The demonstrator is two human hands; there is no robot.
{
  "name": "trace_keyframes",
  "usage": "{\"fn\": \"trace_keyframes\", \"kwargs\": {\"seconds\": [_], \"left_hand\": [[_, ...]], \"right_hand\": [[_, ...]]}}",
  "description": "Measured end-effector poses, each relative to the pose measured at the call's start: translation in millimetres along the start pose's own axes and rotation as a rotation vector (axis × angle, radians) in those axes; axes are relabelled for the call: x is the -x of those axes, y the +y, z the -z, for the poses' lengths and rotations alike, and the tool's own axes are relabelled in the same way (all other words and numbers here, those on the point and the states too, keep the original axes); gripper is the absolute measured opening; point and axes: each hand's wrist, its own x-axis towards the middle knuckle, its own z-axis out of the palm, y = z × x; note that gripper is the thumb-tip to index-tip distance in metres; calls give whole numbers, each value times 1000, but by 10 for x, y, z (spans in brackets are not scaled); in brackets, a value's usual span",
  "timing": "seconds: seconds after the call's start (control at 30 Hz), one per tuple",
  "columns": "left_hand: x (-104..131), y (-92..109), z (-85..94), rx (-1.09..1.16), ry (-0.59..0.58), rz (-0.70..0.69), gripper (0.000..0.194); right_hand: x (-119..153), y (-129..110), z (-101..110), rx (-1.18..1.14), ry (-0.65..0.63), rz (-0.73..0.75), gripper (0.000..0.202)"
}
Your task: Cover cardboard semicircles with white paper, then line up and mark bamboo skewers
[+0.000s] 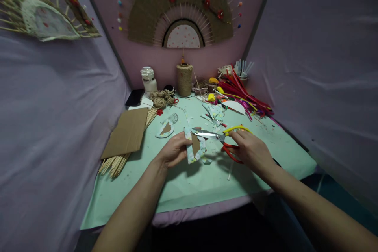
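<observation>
Pinching fabric-edged cardboard (pixel 195 146) with left hand (pixel 175 149); gripping scissors (pixel 219 137) with right hand (pixel 252 150), toward three o'clock; probably trimming fabric edge (pixel 191 157); needing short, careful snips.

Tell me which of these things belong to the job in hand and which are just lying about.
In the job:
scissors, in the right hand
fabric-edged cardboard piece, in the left hand
similar piece on the table, probably

Apparently just lying about:
phone
jar
twine spool
large cardboard sheet, on thin sticks
</observation>
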Motion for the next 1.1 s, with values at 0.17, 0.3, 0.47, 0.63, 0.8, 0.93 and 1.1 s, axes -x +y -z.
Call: {"fn": "trace_keyframes", "kwargs": {"seconds": [0.17, 0.3, 0.47, 0.63, 0.8, 0.93, 1.1], "left_hand": [[13, 15, 11, -11, -57, 26, 44], [12, 18, 25, -7, -87, 52, 47], [9, 12, 48, -8, -93, 61, 48], [5, 1, 57, 4, -123, 61, 48], [-14, 10, 40, 59, -48, 7, 45], [-50, 13, 57, 127, 30, -21, 47], [-112, -13, 83, 181, 205, -15, 28]], "right_hand": [[33, 23, 37, 23, -13, 13, 19], [51, 23, 48, 14, -6, 13, 21], [59, 34, 33, -16, -7, 1, 22], [64, 51, 3, -55, -34, -32, 22], [-82, -11, -51, -251, -47, -268, 30], [-230, -75, -187, -337, -34, -296, 28], [-197, -73, -337, -344, -17, -197, 33]]}}
